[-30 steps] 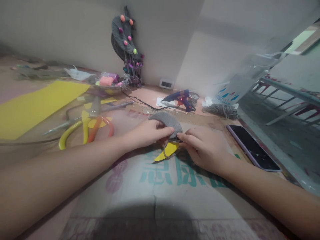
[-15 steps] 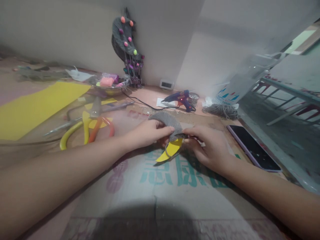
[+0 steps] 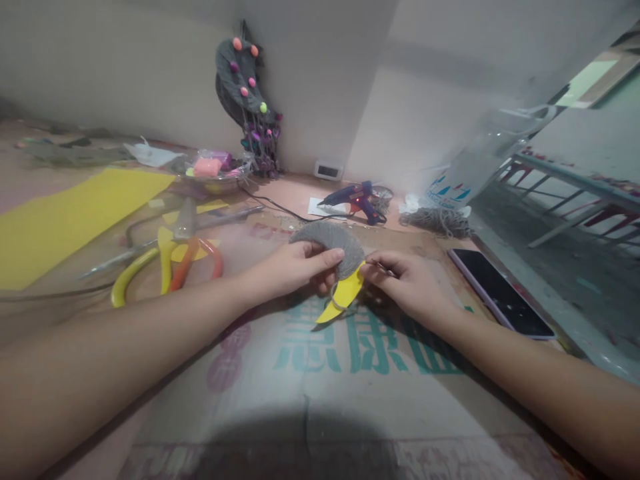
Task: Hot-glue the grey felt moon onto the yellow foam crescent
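Brown flat cardboard sheet with teal printed characters (image 3: pixel 430 413), lower centre of the frame; flat yellow crescent (image 3: pixel 346 291), part-wrapped in grey yarn (image 3: pixel 325 237), at centre, above the cardboard; left hand (image 3: pixel 285 270), grip holding the wrapped part between thumb and fingers; right hand (image 3: pixel 407 283), grip narrow at the crescent's right edge, whether pinching a strand cannot be told; black-screened phone with purple edge (image 3: pixel 503 293), right; yellow-and-orange-handled pliers (image 3: pixel 165 267), left; dark blue glue gun (image 3: pixel 359 194), upper centre, on the pinkish counter (image 3: pixel 295 187).
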Demonstrator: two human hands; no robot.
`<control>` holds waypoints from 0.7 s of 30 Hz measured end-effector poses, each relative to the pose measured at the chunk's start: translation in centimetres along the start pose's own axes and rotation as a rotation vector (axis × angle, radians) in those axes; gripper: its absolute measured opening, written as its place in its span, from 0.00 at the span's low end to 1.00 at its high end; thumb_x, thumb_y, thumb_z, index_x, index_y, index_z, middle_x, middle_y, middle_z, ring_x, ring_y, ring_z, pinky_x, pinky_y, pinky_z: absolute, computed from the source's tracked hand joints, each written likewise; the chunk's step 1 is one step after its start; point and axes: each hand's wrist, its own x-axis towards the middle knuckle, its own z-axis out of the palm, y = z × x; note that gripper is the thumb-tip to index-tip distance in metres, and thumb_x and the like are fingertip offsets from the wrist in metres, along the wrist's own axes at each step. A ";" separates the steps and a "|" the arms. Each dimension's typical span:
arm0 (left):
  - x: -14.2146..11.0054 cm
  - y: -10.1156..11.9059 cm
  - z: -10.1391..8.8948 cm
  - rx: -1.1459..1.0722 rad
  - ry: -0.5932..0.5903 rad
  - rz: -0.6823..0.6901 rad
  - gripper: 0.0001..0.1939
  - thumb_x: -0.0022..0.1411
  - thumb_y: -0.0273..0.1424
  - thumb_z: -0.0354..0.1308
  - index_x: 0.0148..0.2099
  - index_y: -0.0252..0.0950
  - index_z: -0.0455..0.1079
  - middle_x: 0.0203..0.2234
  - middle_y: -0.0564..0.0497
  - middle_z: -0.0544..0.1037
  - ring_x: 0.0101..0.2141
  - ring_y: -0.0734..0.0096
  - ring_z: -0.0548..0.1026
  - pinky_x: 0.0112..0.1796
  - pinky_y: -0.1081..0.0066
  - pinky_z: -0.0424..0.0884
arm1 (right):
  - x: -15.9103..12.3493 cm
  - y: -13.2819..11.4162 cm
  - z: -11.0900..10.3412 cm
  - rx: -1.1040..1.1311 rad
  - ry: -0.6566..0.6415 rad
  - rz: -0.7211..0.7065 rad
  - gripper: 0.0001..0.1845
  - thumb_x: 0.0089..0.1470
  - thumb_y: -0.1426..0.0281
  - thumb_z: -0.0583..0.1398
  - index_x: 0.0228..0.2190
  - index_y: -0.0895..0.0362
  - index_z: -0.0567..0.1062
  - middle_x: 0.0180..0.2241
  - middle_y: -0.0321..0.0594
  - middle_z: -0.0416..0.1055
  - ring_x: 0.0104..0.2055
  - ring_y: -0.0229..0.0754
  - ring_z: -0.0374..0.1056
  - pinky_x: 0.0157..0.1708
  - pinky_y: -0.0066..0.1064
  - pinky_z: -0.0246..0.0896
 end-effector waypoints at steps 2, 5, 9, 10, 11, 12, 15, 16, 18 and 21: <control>-0.1 0.1 0.1 0.076 0.017 0.041 0.21 0.61 0.47 0.53 0.29 0.34 0.68 0.20 0.52 0.73 0.20 0.78 0.69 0.22 0.76 0.63 | 0.0 -0.2 0.0 -0.007 -0.005 0.010 0.16 0.55 0.60 0.57 0.22 0.57 0.72 0.19 0.34 0.67 0.21 0.35 0.61 0.21 0.26 0.55; -0.2 0.2 0.2 0.253 0.052 0.121 0.21 0.59 0.47 0.55 0.27 0.34 0.68 0.19 0.53 0.72 0.20 0.77 0.68 0.21 0.76 0.62 | -0.1 -0.6 -0.1 -0.090 0.074 -0.007 0.15 0.54 0.62 0.57 0.22 0.58 0.74 0.20 0.34 0.68 0.23 0.35 0.62 0.22 0.26 0.54; -0.2 -0.1 0.3 0.338 0.063 0.154 0.16 0.58 0.43 0.57 0.29 0.34 0.69 0.20 0.54 0.72 0.19 0.78 0.67 0.21 0.77 0.61 | -0.2 -0.8 -0.2 -0.138 0.111 -0.028 0.12 0.54 0.64 0.57 0.26 0.57 0.76 0.22 0.35 0.71 0.24 0.36 0.63 0.23 0.26 0.54; -0.2 -0.1 0.2 0.336 0.057 0.156 0.15 0.59 0.42 0.56 0.29 0.35 0.69 0.20 0.54 0.72 0.19 0.78 0.67 0.21 0.77 0.61 | -0.2 -0.7 -0.2 -0.140 0.114 -0.021 0.13 0.55 0.64 0.57 0.26 0.57 0.76 0.22 0.35 0.71 0.24 0.36 0.62 0.23 0.26 0.53; -0.1 -0.1 0.2 0.334 0.048 0.160 0.14 0.59 0.41 0.56 0.30 0.35 0.69 0.20 0.54 0.72 0.19 0.79 0.67 0.21 0.77 0.61 | -0.2 -0.7 -0.2 -0.136 0.119 -0.012 0.13 0.55 0.63 0.57 0.26 0.57 0.76 0.21 0.35 0.70 0.23 0.36 0.62 0.23 0.26 0.53; -0.1 -0.1 0.1 0.331 0.036 0.168 0.13 0.59 0.40 0.56 0.31 0.35 0.70 0.21 0.54 0.73 0.19 0.79 0.67 0.22 0.77 0.62 | -0.2 -0.6 -0.2 -0.128 0.125 -0.003 0.13 0.55 0.63 0.57 0.25 0.57 0.76 0.21 0.35 0.70 0.23 0.36 0.62 0.23 0.26 0.53; 0.0 0.0 -0.1 0.295 -0.016 0.215 0.12 0.61 0.38 0.55 0.31 0.35 0.70 0.22 0.55 0.72 0.20 0.80 0.67 0.24 0.77 0.63 | 0.0 -0.3 -0.2 -0.078 0.144 0.002 0.14 0.55 0.62 0.57 0.25 0.57 0.75 0.22 0.35 0.69 0.24 0.36 0.62 0.24 0.27 0.54; 0.0 0.1 -0.1 0.272 -0.038 0.232 0.13 0.61 0.38 0.54 0.30 0.34 0.69 0.23 0.55 0.72 0.21 0.80 0.67 0.24 0.77 0.64 | 0.0 -0.2 -0.3 -0.056 0.150 -0.002 0.14 0.55 0.62 0.57 0.25 0.57 0.74 0.22 0.35 0.69 0.24 0.36 0.62 0.24 0.27 0.55; 0.1 0.1 -0.1 0.224 -0.062 0.252 0.14 0.62 0.37 0.53 0.29 0.34 0.67 0.23 0.55 0.71 0.21 0.80 0.68 0.25 0.77 0.65 | 0.0 -0.1 -0.3 -0.002 0.150 -0.006 0.14 0.54 0.62 0.57 0.25 0.58 0.73 0.22 0.35 0.68 0.25 0.36 0.62 0.25 0.27 0.55; 0.2 -0.1 0.1 0.131 -0.042 0.219 0.12 0.63 0.37 0.52 0.31 0.35 0.65 0.23 0.54 0.71 0.22 0.78 0.70 0.27 0.75 0.67 | 0.0 0.1 -0.2 0.087 0.135 0.009 0.14 0.54 0.61 0.57 0.24 0.57 0.71 0.21 0.34 0.65 0.23 0.35 0.59 0.23 0.27 0.55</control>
